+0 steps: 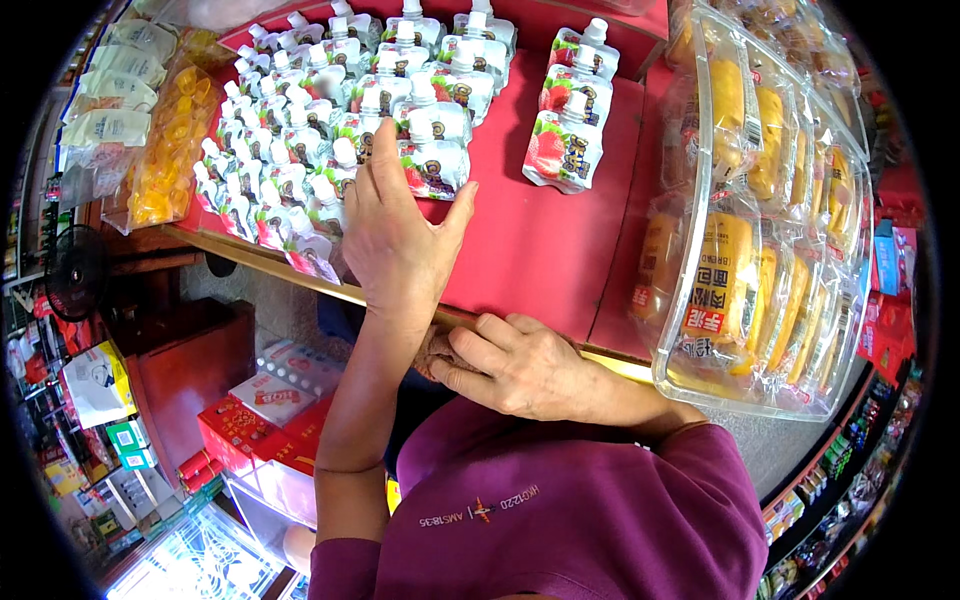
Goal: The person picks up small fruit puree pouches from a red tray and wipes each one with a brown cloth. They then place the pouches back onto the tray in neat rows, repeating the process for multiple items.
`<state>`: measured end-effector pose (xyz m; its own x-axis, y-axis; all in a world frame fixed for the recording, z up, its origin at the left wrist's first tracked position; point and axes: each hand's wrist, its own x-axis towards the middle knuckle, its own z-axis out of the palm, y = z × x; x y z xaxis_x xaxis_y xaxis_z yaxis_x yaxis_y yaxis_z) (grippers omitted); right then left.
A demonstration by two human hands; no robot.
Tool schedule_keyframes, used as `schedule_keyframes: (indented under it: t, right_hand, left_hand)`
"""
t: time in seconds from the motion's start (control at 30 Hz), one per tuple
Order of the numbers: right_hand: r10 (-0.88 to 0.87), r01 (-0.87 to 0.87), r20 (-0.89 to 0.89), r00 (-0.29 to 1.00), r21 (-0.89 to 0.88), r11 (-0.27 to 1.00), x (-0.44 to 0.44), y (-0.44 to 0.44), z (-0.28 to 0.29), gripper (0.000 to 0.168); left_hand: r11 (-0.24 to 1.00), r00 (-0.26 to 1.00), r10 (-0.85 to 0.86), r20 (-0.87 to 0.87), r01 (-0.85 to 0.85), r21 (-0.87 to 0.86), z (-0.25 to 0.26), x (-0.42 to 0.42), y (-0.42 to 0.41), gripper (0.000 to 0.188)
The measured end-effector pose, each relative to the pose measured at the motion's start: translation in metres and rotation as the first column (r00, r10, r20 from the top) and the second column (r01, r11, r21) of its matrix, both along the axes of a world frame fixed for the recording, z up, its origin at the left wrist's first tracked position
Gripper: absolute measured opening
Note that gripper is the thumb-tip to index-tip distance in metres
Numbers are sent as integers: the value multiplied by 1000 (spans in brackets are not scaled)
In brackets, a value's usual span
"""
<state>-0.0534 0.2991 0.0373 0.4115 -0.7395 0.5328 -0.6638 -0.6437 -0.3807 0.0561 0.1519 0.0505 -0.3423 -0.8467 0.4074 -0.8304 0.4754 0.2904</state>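
Observation:
My left hand [397,232] reaches over the front of the packed spouted jelly pouches [304,139], its thumb and one finger spread around a front pouch [437,166]. I cannot tell whether it touches that pouch. The pouches are silvery with white caps and strawberry pictures, standing in close rows on a red board [525,255]. A short separate row of the same pouches [566,150] stands to the right. My right hand [517,367] rests at the board's front edge, its fingers closed on a brown cloth [442,354], partly hidden beneath them.
At the right stands a clear plastic bin [679,330] of wrapped bread [716,277]. A clear box of yellow items [165,157] and several pale packets [112,94] sit at the left. Below left are red boxes [262,427], a small black fan [75,270] and a lit glass case [195,559].

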Motion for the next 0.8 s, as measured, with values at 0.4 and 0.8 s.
schedule_keyframes:
  t: [0.4, 0.8]
  right_hand:
    - [40, -20, 88, 995, -220, 975, 5, 3, -1, 39]
    - [-249, 301, 274, 929, -170, 938, 0, -5, 5, 53]
  left_hand:
    - [945, 967, -68, -244, 141, 296, -7, 22, 22, 104]
    - [961, 954, -58, -295, 133, 241, -32, 26, 21, 106]
